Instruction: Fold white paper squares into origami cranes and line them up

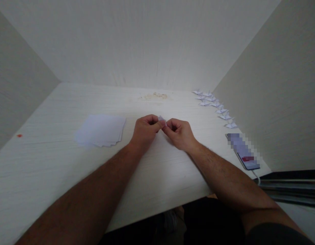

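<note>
My left hand and my right hand meet over the middle of the white table, fingers curled. Both pinch a small folded piece of pale paper, most of it hidden between the fingertips. A stack of pale square paper sheets lies to the left of my left hand, a short way off. A row of several small folded paper figures runs along the right wall, beyond my right hand.
A phone with a cable lies near the table's right front corner. A faint brownish stain marks the tabletop at the back. A tiny red speck sits at the far left. White walls enclose the table on three sides.
</note>
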A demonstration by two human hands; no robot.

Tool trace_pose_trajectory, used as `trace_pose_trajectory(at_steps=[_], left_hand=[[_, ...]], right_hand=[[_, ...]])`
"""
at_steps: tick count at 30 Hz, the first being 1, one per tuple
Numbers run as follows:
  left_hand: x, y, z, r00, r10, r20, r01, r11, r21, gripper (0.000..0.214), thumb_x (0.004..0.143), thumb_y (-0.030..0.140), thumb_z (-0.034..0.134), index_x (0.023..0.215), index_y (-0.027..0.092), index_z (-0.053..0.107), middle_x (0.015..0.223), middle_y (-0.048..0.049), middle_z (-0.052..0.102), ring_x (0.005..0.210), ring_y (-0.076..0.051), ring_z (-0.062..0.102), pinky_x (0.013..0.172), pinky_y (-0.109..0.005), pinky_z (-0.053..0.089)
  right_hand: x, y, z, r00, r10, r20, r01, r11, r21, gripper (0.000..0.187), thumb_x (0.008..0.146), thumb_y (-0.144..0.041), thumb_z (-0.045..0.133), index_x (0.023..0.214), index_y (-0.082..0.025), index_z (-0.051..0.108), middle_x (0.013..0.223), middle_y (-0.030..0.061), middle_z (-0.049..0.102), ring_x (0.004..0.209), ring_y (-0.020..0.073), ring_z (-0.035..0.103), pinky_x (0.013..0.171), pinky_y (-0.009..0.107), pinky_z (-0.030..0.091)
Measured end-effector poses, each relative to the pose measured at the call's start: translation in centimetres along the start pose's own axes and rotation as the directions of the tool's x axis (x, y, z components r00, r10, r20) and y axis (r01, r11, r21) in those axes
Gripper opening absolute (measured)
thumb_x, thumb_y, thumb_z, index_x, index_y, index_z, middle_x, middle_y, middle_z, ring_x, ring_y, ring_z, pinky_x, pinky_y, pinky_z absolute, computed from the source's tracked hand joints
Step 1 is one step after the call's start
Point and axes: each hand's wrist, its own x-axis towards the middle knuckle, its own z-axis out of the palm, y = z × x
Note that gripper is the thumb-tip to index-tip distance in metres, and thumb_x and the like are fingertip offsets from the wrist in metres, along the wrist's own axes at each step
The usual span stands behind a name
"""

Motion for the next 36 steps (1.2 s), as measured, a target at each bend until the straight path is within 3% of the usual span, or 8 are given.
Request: trace_pose_trajectory(at_steps=[4, 8, 12, 16, 22, 28, 36], left_hand=[[0.1, -0.3, 0.0, 1.000, -0.029, 0.009, 0.030, 0.999, -0.036, 0.029, 0.067, 0.031, 0.082, 0.056, 0.018, 0.059, 0.051, 0.0050, 0.050, 0.050, -0.008, 0.042, 0.050, -0.024, 0.031], [0.1, -0.3, 0.0, 1.000, -0.019, 0.014, 0.020, 0.999, -0.044, 0.024, 0.068, 0.028, 0.082, 0.059, 0.017, 0.062, 0.052, 0.0042, 0.052, 0.050, -0.008, 0.044, 0.050, -0.023, 0.032], [-0.1, 0.6, 0.2, 0.998, -0.070, 0.003, 0.068, 0.968, -0.241, 0.018, 0.069, 0.032, 0.080, 0.073, 0.018, 0.071, 0.066, -0.0001, 0.064, 0.059, -0.011, 0.057, 0.052, -0.023, 0.041], [0.0, 1.4, 0.0, 0.988, -0.153, 0.026, 0.151, 0.914, -0.375, 0.022, 0.072, 0.037, 0.077, 0.074, 0.016, 0.072, 0.066, -0.0015, 0.062, 0.058, -0.012, 0.058, 0.049, -0.022, 0.042], [0.1, 1.8, -0.4, 0.981, -0.183, 0.063, 0.193, 0.910, -0.366, 0.013, 0.065, 0.023, 0.078, 0.063, 0.015, 0.068, 0.060, -0.0008, 0.061, 0.050, -0.011, 0.054, 0.045, -0.023, 0.040], [0.2, 1.6, -0.6, 0.968, -0.196, 0.156, 0.243, 0.888, -0.390, 0.014, 0.066, 0.024, 0.078, 0.068, 0.014, 0.069, 0.064, -0.0016, 0.064, 0.053, -0.011, 0.059, 0.051, -0.024, 0.046], [0.2, 1.4, -0.5, 0.969, -0.199, 0.150, 0.241, 0.895, -0.374, 0.018, 0.065, 0.024, 0.082, 0.074, 0.015, 0.070, 0.064, 0.0009, 0.064, 0.052, -0.010, 0.060, 0.051, -0.023, 0.047]], right_hand=[[0.1, 0.4, -0.1, 1.000, -0.005, 0.022, 0.006, 0.999, -0.033, 0.043, 0.085, -0.053, 0.068, 0.063, -0.019, 0.054, 0.055, -0.0049, 0.044, 0.053, 0.0078, 0.034, 0.047, 0.025, 0.022], [0.4, 0.6, 0.2, 0.996, 0.086, 0.015, -0.087, 0.992, 0.096, 0.045, 0.079, -0.060, 0.072, 0.067, -0.019, 0.057, 0.056, -0.0042, 0.050, 0.051, 0.0079, 0.040, 0.045, 0.023, 0.026], [0.7, 0.6, -0.1, 0.989, 0.147, 0.024, -0.147, 0.945, 0.294, 0.037, 0.078, -0.056, 0.071, 0.077, -0.020, 0.060, 0.061, -0.0028, 0.060, 0.047, 0.0088, 0.048, 0.045, 0.023, 0.036], [1.0, 1.1, -0.6, 0.987, 0.137, 0.078, -0.153, 0.953, 0.261, 0.026, 0.078, -0.044, 0.070, 0.076, -0.020, 0.060, 0.057, -0.0048, 0.056, 0.044, 0.0079, 0.044, 0.043, 0.022, 0.032], [1.1, 1.2, -0.9, 0.990, 0.114, 0.088, -0.131, 0.967, 0.221, 0.022, 0.078, -0.040, 0.070, 0.080, -0.019, 0.066, 0.059, -0.0047, 0.056, 0.047, 0.0075, 0.045, 0.043, 0.021, 0.031], [1.2, 0.9, -1.2, 0.991, 0.106, 0.082, -0.127, 0.939, 0.321, 0.026, 0.075, -0.043, 0.073, 0.082, -0.018, 0.069, 0.056, -0.0055, 0.056, 0.044, 0.0074, 0.047, 0.042, 0.022, 0.036], [1.2, 1.2, -1.3, 0.996, 0.083, 0.040, -0.091, 0.935, 0.344, 0.026, 0.076, -0.042, 0.074, 0.088, -0.019, 0.071, 0.057, -0.0061, 0.059, 0.042, 0.0067, 0.047, 0.040, 0.021, 0.037]])
